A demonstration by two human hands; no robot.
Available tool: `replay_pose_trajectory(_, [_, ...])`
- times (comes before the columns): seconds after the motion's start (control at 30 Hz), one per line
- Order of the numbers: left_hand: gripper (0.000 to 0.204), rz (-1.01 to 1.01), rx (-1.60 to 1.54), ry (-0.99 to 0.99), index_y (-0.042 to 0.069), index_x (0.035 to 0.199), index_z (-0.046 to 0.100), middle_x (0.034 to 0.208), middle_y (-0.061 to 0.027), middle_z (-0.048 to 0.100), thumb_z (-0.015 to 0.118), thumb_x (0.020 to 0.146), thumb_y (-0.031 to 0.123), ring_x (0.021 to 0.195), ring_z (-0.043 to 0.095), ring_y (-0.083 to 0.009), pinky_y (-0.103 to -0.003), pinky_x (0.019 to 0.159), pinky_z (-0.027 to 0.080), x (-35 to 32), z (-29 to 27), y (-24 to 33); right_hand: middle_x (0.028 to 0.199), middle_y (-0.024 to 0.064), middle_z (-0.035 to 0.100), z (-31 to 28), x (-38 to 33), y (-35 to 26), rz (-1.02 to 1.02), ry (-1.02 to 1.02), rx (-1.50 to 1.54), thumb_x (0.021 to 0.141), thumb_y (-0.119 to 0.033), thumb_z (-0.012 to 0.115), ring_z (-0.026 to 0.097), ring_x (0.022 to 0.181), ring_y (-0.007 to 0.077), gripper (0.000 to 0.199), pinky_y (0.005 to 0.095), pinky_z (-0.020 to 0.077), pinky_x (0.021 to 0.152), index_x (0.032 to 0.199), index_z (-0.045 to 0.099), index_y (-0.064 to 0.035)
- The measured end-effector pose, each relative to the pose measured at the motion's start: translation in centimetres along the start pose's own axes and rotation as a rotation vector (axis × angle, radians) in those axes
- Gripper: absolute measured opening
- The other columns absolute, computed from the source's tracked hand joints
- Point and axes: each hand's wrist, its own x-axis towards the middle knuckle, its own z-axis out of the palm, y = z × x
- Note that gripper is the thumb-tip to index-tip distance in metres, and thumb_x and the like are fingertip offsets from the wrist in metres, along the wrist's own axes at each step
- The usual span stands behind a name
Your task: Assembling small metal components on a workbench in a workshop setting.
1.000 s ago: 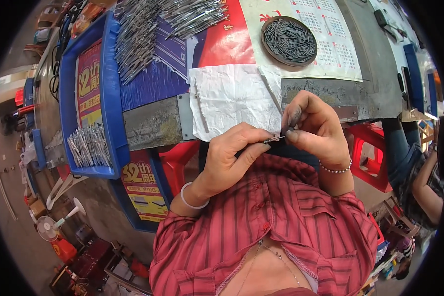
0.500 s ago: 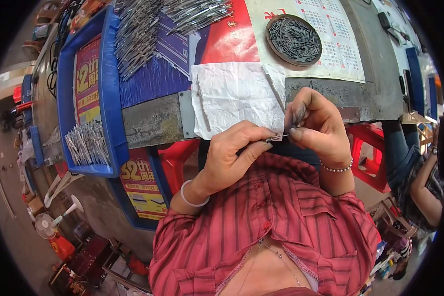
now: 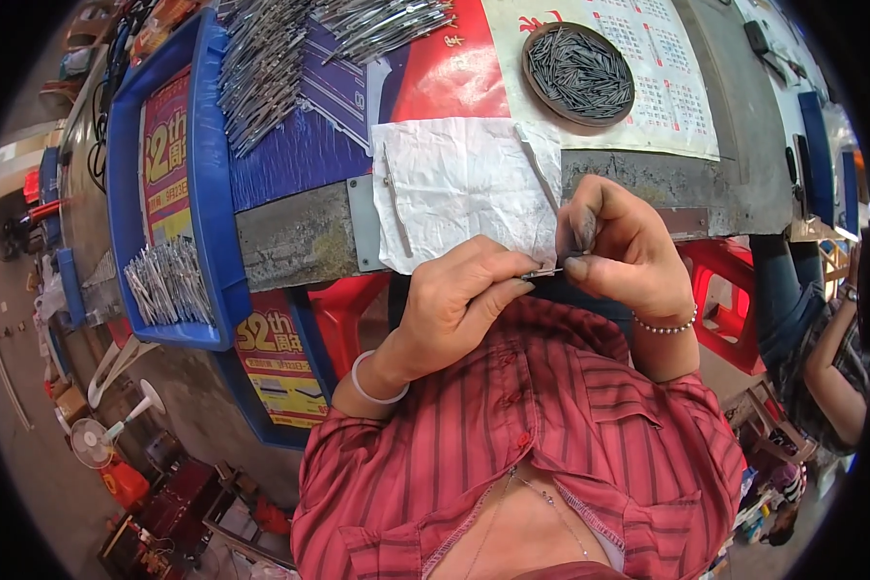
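Note:
My left hand [image 3: 464, 295] is closed in a pinch on a thin silver metal piece [image 3: 543, 273], whose end points toward my right hand. Thumb and fingers of my right hand [image 3: 633, 256] are pinched together at that end, and whatever they hold is too small to make out. Both hands are over the table's near edge, just in front of a crumpled white cloth [image 3: 464, 179]. On the cloth lie a slim metal rod [image 3: 396, 208] at its left and another slim metal strip [image 3: 537, 169] at its right. Beyond it, a round brown dish [image 3: 532, 82] holds many short dark metal pins [image 3: 580, 72].
Heaps of slender silver metal pieces [image 3: 266, 72] lie at the back left. A blue plastic tray [image 3: 217, 193] on the left holds more silver pieces [image 3: 169, 280]. Red stools [image 3: 730, 304] stand below the table edge. Another person's arm [image 3: 836, 372] shows at far right.
My right hand has shifted slightly, its fingertips closer to the silver piece's end. My left hand keeps its pinch almost in place.

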Motion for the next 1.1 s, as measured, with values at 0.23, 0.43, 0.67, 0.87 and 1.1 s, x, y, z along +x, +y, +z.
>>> replay_pose_trajectory(0.23, [0.025, 0.102, 0.364, -0.088, 0.001, 0.098, 0.063, 0.077, -0.0119, 0.060, 0.069, 0.074, -0.002, 0.067, 0.060, -0.0251, -0.032, 0.056, 0.046, -0.5, -0.1, 0.2, 0.078, -0.0028, 0.046, -0.4, -0.5, 0.7, -0.163, -0.092, -0.702, 0.074, 0.008, 0.053, 0.042, 0.067, 0.0075, 0.022, 0.0227, 0.0372, 0.059, 0.091, 0.043, -0.0014])
replay_pose_trajectory(0.43, [0.025, 0.076, 0.351, 0.013, 0.001, 0.096, 0.062, 0.076, -0.0114, 0.059, 0.070, 0.073, -0.003, 0.065, 0.059, -0.0259, -0.033, 0.055, 0.046, -0.6, 0.0, 0.7, 0.075, -0.0007, 0.053, 0.4, -0.8, 1.5, -0.012, 0.135, -0.203, 0.087, -0.003, 0.058, 0.048, 0.062, 0.0016, 0.010, 0.0186, 0.0382, 0.053, 0.094, 0.052, 0.0001])
replay_pose_trajectory(0.67, [0.025, 0.060, 0.465, 0.030, 0.001, 0.096, 0.062, 0.076, -0.0114, 0.059, 0.070, 0.072, -0.003, 0.065, 0.060, -0.0255, -0.033, 0.055, 0.047, -1.0, 0.1, 1.1, 0.065, 0.0031, 0.055, 0.2, -0.9, 2.1, -0.155, 0.143, -0.611, 0.087, -0.004, 0.059, 0.050, 0.057, 0.0056, 0.008, 0.0219, 0.0392, 0.051, 0.084, 0.054, 0.0018])
replay_pose_trajectory(0.87, [0.027, 0.077, 0.516, 0.037, 0.001, 0.095, 0.062, 0.076, -0.0113, 0.059, 0.070, 0.071, -0.004, 0.065, 0.060, -0.0256, -0.033, 0.055, 0.047, -1.0, 0.3, 1.2, 0.065, 0.0059, 0.055, 0.3, -1.0, 2.5, -0.204, 0.157, -0.652, 0.085, -0.004, 0.061, 0.050, 0.055, 0.0084, 0.010, 0.0240, 0.0392, 0.050, 0.082, 0.054, 0.0023])
replay_pose_trajectory(1.1, [0.030, 0.103, 0.606, 0.039, 0.001, 0.095, 0.062, 0.075, -0.0103, 0.058, 0.071, 0.067, -0.003, 0.063, 0.058, -0.0252, -0.033, 0.054, 0.046, -1.0, 0.5, 1.3, 0.063, 0.0033, 0.052, 0.2, -0.9, 3.0, -0.124, 0.169, -0.554, 0.085, -0.005, 0.063, 0.047, 0.055, 0.0055, 0.014, 0.0233, 0.0377, 0.050, 0.079, 0.052, 0.0015])
